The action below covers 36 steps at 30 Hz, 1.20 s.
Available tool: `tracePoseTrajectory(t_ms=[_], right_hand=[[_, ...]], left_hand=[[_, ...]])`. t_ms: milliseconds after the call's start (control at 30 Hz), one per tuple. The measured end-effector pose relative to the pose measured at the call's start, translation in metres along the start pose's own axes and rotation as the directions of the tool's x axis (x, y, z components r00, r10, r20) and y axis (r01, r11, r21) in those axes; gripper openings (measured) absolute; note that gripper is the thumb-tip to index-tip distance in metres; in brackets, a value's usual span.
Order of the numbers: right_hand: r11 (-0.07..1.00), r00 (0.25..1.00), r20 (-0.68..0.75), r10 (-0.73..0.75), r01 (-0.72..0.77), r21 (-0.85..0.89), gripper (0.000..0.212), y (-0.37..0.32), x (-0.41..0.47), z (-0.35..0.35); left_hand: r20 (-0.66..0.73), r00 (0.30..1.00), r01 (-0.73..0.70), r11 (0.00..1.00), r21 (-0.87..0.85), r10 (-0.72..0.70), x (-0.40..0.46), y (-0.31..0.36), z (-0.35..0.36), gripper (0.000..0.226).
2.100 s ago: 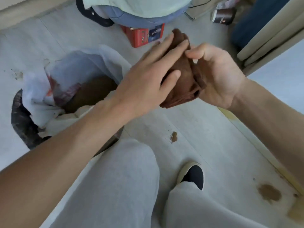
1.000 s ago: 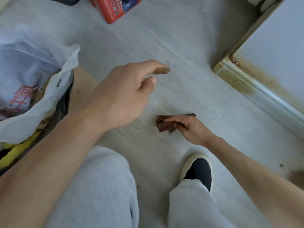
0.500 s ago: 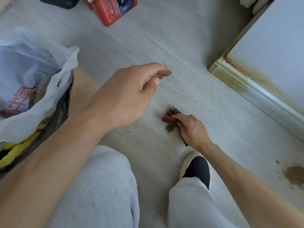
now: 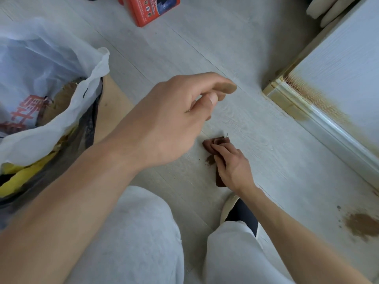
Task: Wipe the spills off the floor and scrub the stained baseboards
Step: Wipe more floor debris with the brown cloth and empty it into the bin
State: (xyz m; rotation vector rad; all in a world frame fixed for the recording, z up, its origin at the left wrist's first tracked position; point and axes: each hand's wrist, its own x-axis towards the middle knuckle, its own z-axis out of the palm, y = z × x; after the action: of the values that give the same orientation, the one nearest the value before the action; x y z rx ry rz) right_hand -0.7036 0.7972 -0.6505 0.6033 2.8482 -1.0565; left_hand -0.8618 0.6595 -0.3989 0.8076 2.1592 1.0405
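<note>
My right hand presses a folded brown cloth flat on the pale grey floor, low in the middle. A small brown spill shows at the cloth's left edge, partly under my fingers. My left hand hovers above the floor, fingers loosely curled and holding nothing. A larger brown spill lies at the lower right. The white baseboard along the right wall carries a yellow-brown stain near its corner end.
A white plastic bag full of rubbish stands at the left over a dark bin liner. A red box lies at the top. My grey-trousered legs and one dark shoe fill the bottom. Rolled pale items sit at the top right.
My right hand brought the cloth down from in front of me to the floor and is rubbing it over the small spill. My left hand let go of the cloth and hangs in the air.
</note>
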Motion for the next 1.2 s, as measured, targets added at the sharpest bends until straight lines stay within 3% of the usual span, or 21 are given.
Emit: tracePoseTrajectory(t_ms=[100,200,267,633,967,1200], right_hand=[[0.998,0.994,0.102,-0.026,0.031,-0.047,0.041,-0.005,0.001,-0.004],[0.965,0.952,0.306,-0.005,0.084,-0.247,0.059,-0.014,0.002,-0.015],[0.943,0.931,0.365,0.022,0.102,-0.317,0.065,-0.018,0.003,-0.018],[0.849,0.973,0.23,-0.006,0.127,-0.513,0.068,-0.019,0.003,0.004],[0.787,0.906,0.345,-0.244,0.393,-0.476,0.066,-0.017,-0.001,0.015],[0.84,0.939,0.187,-0.289,0.342,-0.421,0.05,-0.024,-0.016,0.029]], left_hand=[[0.003,1.0,-0.011,0.999,-0.031,0.011,-0.002,0.001,0.002,0.033],[-0.005,0.999,-0.036,0.999,-0.04,0.036,-0.002,0.004,0.004,0.033],[-0.014,0.999,-0.047,0.998,-0.045,0.046,-0.002,0.005,0.005,0.033],[-0.024,0.999,-0.032,0.994,-0.102,0.03,-0.004,-0.001,0.0,0.035],[-0.024,0.999,0.025,0.998,-0.062,-0.026,0.004,-0.006,-0.004,0.031],[-0.059,0.997,0.044,0.998,-0.052,-0.047,-0.005,-0.005,-0.013,0.029]])
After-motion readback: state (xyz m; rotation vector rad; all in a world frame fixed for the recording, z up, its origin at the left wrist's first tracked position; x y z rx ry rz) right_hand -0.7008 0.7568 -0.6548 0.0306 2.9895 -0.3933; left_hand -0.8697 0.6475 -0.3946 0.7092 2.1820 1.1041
